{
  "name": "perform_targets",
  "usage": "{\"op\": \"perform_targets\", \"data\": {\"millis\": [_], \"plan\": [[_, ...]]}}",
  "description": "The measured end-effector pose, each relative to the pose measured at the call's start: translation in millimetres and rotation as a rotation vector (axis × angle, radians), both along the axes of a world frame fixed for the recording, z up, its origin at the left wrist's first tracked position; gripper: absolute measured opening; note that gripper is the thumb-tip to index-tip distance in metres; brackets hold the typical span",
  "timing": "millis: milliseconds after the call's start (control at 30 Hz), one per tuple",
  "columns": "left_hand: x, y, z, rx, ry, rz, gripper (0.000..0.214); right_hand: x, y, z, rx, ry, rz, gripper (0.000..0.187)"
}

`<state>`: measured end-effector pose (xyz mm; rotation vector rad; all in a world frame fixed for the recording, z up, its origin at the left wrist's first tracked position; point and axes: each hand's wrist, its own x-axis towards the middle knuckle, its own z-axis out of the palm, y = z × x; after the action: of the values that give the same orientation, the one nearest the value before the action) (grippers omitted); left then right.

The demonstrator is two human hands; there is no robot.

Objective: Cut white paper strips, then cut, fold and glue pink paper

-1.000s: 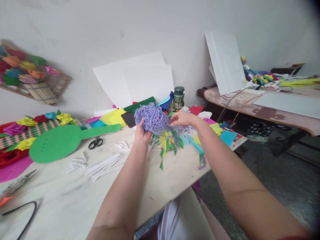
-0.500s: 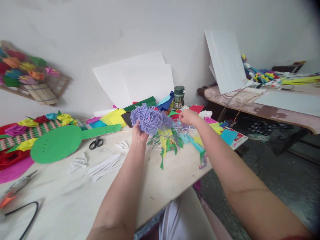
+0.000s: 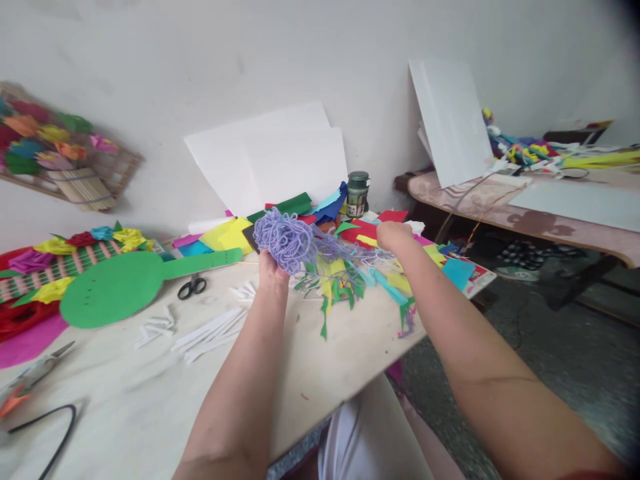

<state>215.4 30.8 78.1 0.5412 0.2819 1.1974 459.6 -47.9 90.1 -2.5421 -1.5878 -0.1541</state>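
A loose tangle of purple yarn (image 3: 285, 240) is gripped from below by my left hand (image 3: 273, 267), whose fingers are mostly hidden under it. Strands stretch rightward from the tangle to my right hand (image 3: 394, 235), which is closed at their far end; its fingertips are partly hidden. Beneath the strands, cut strips of green and yellow paper (image 3: 327, 290) and light blue paper (image 3: 387, 285) lie on the table (image 3: 320, 373). A dark flat object (image 3: 251, 237) shows behind the yarn.
Black scissors (image 3: 192, 287), white paper strips (image 3: 213, 333) and a green banjo-shaped cutout (image 3: 115, 288) lie to the left. Pliers (image 3: 37, 373) are near the left edge. A jar (image 3: 357, 195) stands at the back by coloured paper. Another table (image 3: 565, 213) is on the right.
My left hand has shifted slightly left with the yarn tangle. My right hand has moved right, spreading the strands wider between the hands.
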Motion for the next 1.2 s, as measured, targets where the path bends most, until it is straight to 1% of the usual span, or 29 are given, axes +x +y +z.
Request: {"op": "perform_targets", "data": {"millis": [33, 67, 100, 200, 233, 267, 300, 333, 367, 400, 467, 533, 633, 700, 767, 833, 933, 1033, 1100, 1200], "plan": [[0, 1, -0.7, -0.001, -0.006, -0.001, 0.025, -5, 0, 2.7, -0.018, -0.005, -0.029, 0.025], [0, 1, -1.3, 0.000, -0.013, 0.000, 0.025, -12, 1, 5.5, -0.023, -0.002, -0.025, 0.026], [1, 1, -1.7, -0.001, -0.019, 0.002, 0.026, -19, 2, 7.9, -0.011, 0.017, 0.030, 0.028], [0, 0, 0.0, -0.019, -0.025, 0.019, 0.030, -40, 7, 10.1, 0.045, 0.160, 0.328, 0.036], [0, -1, 1.6, -0.026, -0.023, 0.025, 0.032, -46, 8, 8.7, 0.035, 0.202, 0.400, 0.037], [0, -2, 3.4, -0.028, -0.022, 0.029, 0.033, -50, 10, 6.7, 0.011, 0.212, 0.437, 0.037], [-1, -3, 5.4, -0.023, -0.026, 0.031, 0.034, -53, 11, 4.3, -0.015, 0.194, 0.435, 0.035], [-2, -4, 7.3, -0.012, -0.032, 0.033, 0.034, -54, 13, 2.3, -0.030, 0.158, 0.404, 0.031], [-3, -4, 8.9, 0.001, -0.041, 0.033, 0.033, -54, 13, 1.3, -0.022, 0.115, 0.352, 0.027], [-3, -4, 9.9, 0.014, -0.050, 0.035, 0.031, -53, 14, 1.7, 0.017, 0.079, 0.291, 0.024], [-4, -2, 9.7, 0.027, -0.056, 0.039, 0.028, -48, 14, 7.8, 0.172, 0.047, 0.182, 0.027], [-4, 3, 6.7, 0.020, -0.032, 0.057, 0.026, -43, 13, 20.4, 0.363, 0.045, 0.113, 0.031], [-3, 10, -0.6, -0.037, 0.037, 0.105, 0.020, -40, 12, 42.3, 0.594, 0.073, 0.100, 0.034], [-1, 12, -3.8, -0.078, 0.077, 0.138, 0.016, -42, 14, 52.0, 0.657, 0.096, 0.149, 0.034], [1, 10, -3.3, -0.080, 0.112, 0.149, 0.013, -47, 17, 55.1, 0.651, 0.110, 0.214, 0.031], [2, 3, 0.6, -0.019, 0.145, 0.124, 0.017, -55, 21, 53.1, 0.609, 0.139, 0.292, 0.028], [6, -10, 7.5, 0.182, 0.207, 0.057, 0.033, -74, 29, 47.2, 0.542, 0.225, 0.447, 0.024], [10, -20, 8.4, 0.385, 0.348, -0.031, 0.055, -95, 34, 44.9, 0.470, 0.298, 0.614, 0.020], [13, -21, 5.1, 0.444, 0.421, -0.002, 0.060, -104, 34, 45.8, 0.387, 0.363, 0.688, 0.017], [14, -17, -1.3, 0.459, 0.470, 0.089, 0.052, -107, 29, 47.5, 0.281, 0.520, 0.696, 0.017]]}}
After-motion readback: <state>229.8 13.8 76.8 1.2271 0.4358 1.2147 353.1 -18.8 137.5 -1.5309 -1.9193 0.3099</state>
